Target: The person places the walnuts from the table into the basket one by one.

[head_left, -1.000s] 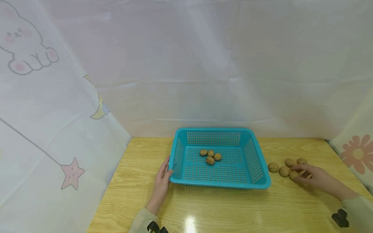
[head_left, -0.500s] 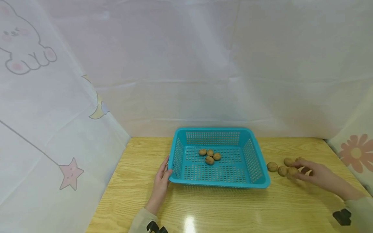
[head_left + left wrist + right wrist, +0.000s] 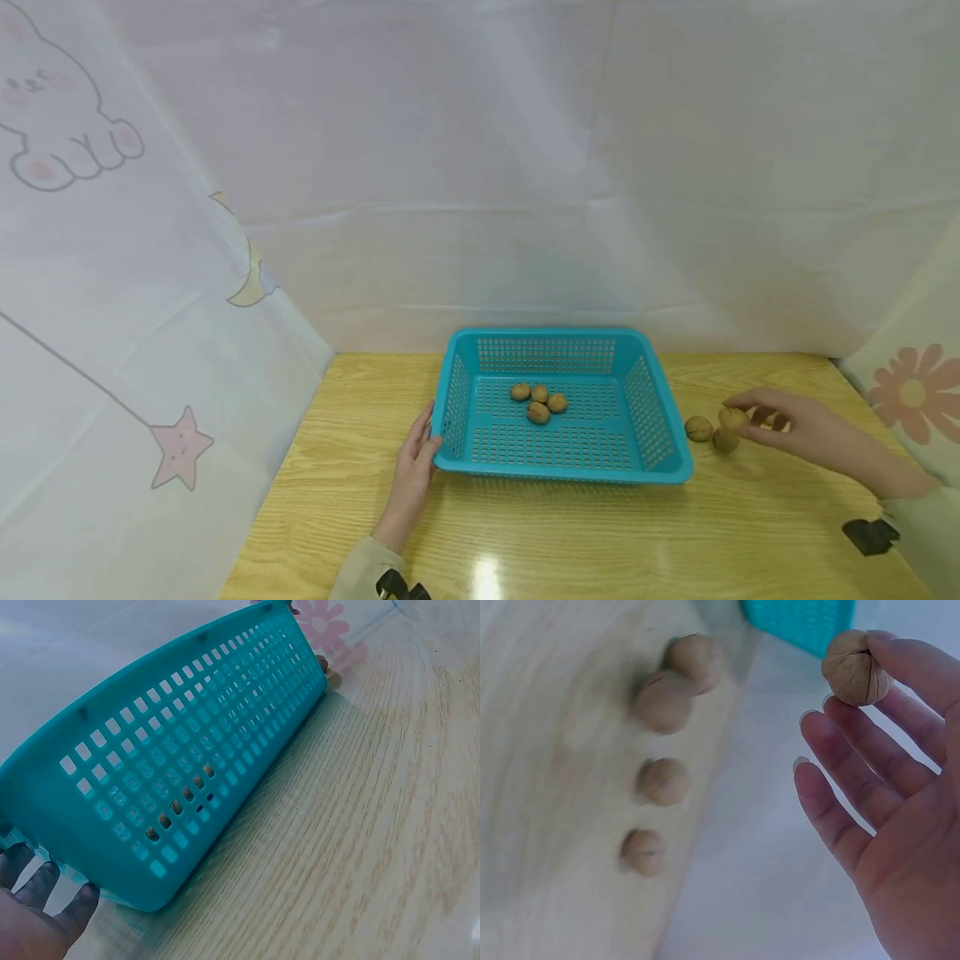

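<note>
A blue-green mesh basket point(image 3: 562, 473) stands on the wooden table with several walnuts point(image 3: 537, 412) inside. The left hand point(image 3: 411, 487) holds the basket's left side near the front corner; in the left wrist view its fingers point(image 3: 39, 886) lie against the basket's end wall. Right of the basket, the right hand point(image 3: 813, 433) pinches one walnut point(image 3: 733, 418) between thumb and fingers, above the loose ones. The right wrist view shows that walnut point(image 3: 855, 669) at the fingertips of the right hand point(image 3: 907, 780), raised off the table.
Several loose walnuts point(image 3: 664, 781) lie on the table point(image 3: 570, 542) to the right of the basket, one point(image 3: 699, 429) close to its right wall. Pale printed cloth point(image 3: 480, 208) hangs behind the table and along both sides.
The right hand has taken hold of a walnut from the loose group, lifted it and moved slightly left toward the basket. The left hand keeps its place on the basket.
</note>
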Demonstrator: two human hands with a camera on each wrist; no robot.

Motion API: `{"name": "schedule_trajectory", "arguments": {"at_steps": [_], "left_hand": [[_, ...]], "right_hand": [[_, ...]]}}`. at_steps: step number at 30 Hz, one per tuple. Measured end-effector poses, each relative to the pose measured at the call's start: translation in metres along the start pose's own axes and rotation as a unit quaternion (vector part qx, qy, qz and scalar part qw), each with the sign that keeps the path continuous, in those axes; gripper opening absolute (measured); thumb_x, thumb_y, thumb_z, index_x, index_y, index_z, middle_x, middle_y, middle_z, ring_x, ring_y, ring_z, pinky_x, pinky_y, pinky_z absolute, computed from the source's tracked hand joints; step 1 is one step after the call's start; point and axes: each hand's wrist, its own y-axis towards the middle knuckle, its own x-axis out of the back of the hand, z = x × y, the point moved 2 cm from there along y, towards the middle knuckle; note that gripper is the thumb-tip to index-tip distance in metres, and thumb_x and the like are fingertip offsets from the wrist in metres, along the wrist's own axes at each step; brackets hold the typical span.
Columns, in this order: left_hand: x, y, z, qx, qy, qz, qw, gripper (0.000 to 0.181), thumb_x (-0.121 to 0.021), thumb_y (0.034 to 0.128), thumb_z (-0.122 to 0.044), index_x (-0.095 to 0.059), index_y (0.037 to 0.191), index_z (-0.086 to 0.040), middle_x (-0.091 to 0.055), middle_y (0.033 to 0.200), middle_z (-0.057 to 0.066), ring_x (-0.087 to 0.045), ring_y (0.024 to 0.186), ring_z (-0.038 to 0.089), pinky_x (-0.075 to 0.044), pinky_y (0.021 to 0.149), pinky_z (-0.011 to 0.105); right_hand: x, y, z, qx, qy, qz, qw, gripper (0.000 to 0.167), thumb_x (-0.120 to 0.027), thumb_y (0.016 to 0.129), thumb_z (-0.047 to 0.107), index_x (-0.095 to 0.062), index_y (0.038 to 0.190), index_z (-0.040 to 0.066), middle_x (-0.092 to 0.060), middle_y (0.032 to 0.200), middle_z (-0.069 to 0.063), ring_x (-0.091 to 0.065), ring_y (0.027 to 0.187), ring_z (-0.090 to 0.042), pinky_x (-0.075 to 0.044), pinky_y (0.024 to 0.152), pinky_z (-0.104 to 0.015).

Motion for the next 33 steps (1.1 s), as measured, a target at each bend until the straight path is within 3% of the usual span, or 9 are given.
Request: {"name": "schedule_trajectory", "arguments": {"at_steps": [5, 11, 15, 18, 24, 33], "left_hand": [[0.0, -0.001, -0.001, -0.002, -0.002, 0.0, 1.0, 0.062, -0.045, 0.1096, -0.015, -0.022, 0.167, -0.012, -0.023, 0.171, 0.015, -0.031, 0.153, 0.036, -0.046, 0.113, 0.04], [0.0, -0.001, -0.003, 0.002, -0.002, -0.005, 1.0, 0.063, -0.045, 0.1092, -0.015, -0.022, 0.167, -0.011, -0.024, 0.171, 0.014, -0.033, 0.153, 0.036, -0.046, 0.114, 0.042], [0.0, -0.001, -0.002, 0.002, 0.001, -0.003, 1.0, 0.063, -0.046, 0.1093, -0.016, -0.022, 0.167, -0.011, -0.025, 0.171, 0.014, -0.033, 0.152, 0.036, -0.046, 0.113, 0.042], [0.0, -0.001, -0.001, 0.0, 0.002, 0.0, 1.0, 0.062, -0.046, 0.1096, -0.016, -0.022, 0.167, -0.012, -0.024, 0.17, 0.014, -0.033, 0.152, 0.037, -0.047, 0.113, 0.042], [0.001, 0.0, -0.001, -0.001, 0.003, 0.003, 1.0, 0.062, -0.046, 0.1098, -0.017, -0.023, 0.167, -0.014, -0.024, 0.171, 0.015, -0.032, 0.153, 0.038, -0.046, 0.113, 0.043], [0.0, 0.0, 0.0, 0.002, 0.004, -0.001, 1.0, 0.062, -0.046, 0.1098, -0.017, -0.022, 0.167, -0.012, -0.025, 0.17, 0.015, -0.033, 0.152, 0.038, -0.045, 0.114, 0.046]], "right_hand": [[0.006, 0.018, 0.026, 0.004, 0.012, 0.003, 0.9999, 0.035, -0.08, 0.091, 0.009, -0.071, 0.125, 0.012, -0.067, 0.11, 0.017, -0.06, 0.088, 0.004, -0.052, 0.064, -0.024], [0.009, 0.047, 0.052, -0.004, 0.024, 0.039, 0.999, 0.033, -0.076, 0.096, 0.016, -0.07, 0.128, 0.016, -0.068, 0.11, 0.014, -0.059, 0.09, 0.003, -0.053, 0.066, -0.024], [0.008, 0.066, 0.064, 0.013, 0.017, 0.05, 0.9985, 0.033, -0.075, 0.097, 0.018, -0.07, 0.129, 0.015, -0.069, 0.111, 0.013, -0.059, 0.092, 0.002, -0.054, 0.07, -0.027], [0.006, 0.081, 0.071, 0.028, 0.022, 0.056, 0.9978, 0.032, -0.075, 0.097, 0.018, -0.071, 0.129, 0.015, -0.069, 0.113, 0.012, -0.06, 0.094, 0.0, -0.055, 0.075, -0.029], [-0.002, 0.112, 0.08, 0.016, 0.055, 0.084, 0.9948, 0.032, -0.073, 0.099, 0.022, -0.069, 0.131, 0.018, -0.068, 0.114, 0.013, -0.061, 0.093, -0.003, -0.056, 0.076, -0.03], [-0.02, 0.146, 0.089, 0.022, 0.069, 0.099, 0.9924, 0.035, -0.073, 0.099, 0.024, -0.07, 0.131, 0.011, -0.07, 0.108, 0.007, -0.063, 0.091, -0.008, -0.056, 0.075, -0.031]]}}
